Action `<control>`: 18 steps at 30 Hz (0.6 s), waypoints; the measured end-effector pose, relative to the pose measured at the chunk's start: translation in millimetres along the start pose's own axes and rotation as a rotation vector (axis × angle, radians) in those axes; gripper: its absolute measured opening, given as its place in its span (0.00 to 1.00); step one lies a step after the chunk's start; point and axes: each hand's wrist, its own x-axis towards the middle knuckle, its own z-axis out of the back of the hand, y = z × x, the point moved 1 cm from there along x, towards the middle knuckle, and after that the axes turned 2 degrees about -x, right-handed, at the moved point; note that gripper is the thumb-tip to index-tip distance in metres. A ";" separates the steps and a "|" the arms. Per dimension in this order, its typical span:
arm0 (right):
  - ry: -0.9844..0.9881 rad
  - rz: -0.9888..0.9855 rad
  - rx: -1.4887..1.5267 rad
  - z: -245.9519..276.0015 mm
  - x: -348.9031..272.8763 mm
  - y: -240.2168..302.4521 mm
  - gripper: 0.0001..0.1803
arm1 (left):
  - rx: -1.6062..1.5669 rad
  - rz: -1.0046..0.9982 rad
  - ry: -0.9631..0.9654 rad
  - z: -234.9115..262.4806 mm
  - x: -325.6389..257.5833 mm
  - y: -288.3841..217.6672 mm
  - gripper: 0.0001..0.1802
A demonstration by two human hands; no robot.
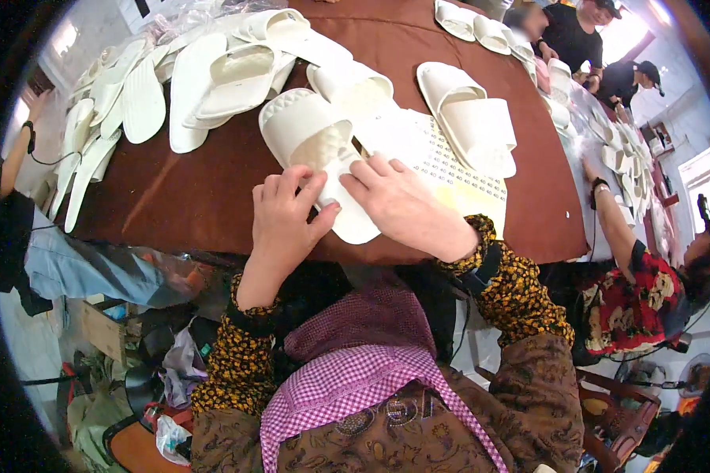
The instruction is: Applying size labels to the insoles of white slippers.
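White slide sandal (306,130), one at the grip; left hand (285,211), thumb and fingers parted; right hand (406,203), fingers bunched, pinch indiscernible; label sheet (485,191), one, right of grip.

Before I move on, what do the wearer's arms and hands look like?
The left grip and right grip are ungloved hands. Black and yellow floral fabric sleeves cover the forearms, with brown patterned sleeves above; a dark band shows near the right wrist.
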 end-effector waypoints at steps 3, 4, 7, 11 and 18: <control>0.037 0.031 -0.070 0.3 0.7 -2.1 0.18 | 0.002 -0.002 -0.014 0.4 0.4 0.4 0.23; 0.040 -0.008 0.056 0.4 0.8 -5.5 0.17 | -0.001 -0.002 -0.020 1.0 0.5 0.7 0.23; 0.002 -0.080 0.307 -0.9 1.3 -15.0 0.16 | -0.012 -0.003 -0.038 2.8 0.2 1.2 0.23; -0.030 -0.141 0.488 -3.4 -1.1 -20.1 0.17 | -0.026 0.018 -0.031 2.9 0.2 1.4 0.22; -0.007 -0.078 0.158 -4.2 2.2 -4.5 0.17 | -0.026 0.025 -0.036 3.1 0.5 0.0 0.22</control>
